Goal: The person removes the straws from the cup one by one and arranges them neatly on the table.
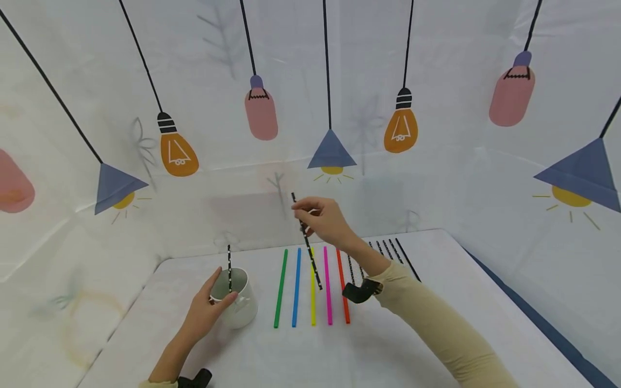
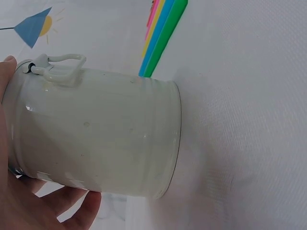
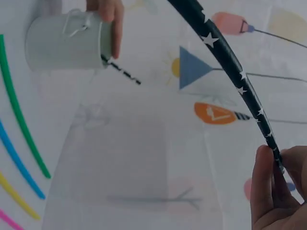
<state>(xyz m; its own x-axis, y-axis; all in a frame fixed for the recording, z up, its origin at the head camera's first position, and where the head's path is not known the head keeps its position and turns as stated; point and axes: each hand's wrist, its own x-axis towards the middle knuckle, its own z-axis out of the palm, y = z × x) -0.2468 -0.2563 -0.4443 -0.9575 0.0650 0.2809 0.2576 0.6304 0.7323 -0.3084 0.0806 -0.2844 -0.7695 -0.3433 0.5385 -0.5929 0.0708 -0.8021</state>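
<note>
A pale metal pail with a small side handle stands on the table at the left. My left hand grips it near the rim, thumb on one side and fingers round the other. One black straw with white stars leans inside the pail, its upper end sticking out. Higher up and to the right, my right hand pinches another black star-patterned straw near its top end. That straw hangs tilted in the air above the table, apart from the pail.
Green, blue, yellow, pink and red straws lie in a row on the white table. Several black straws lie farther right, partly behind my right arm. A lamp-printed sheet stands behind.
</note>
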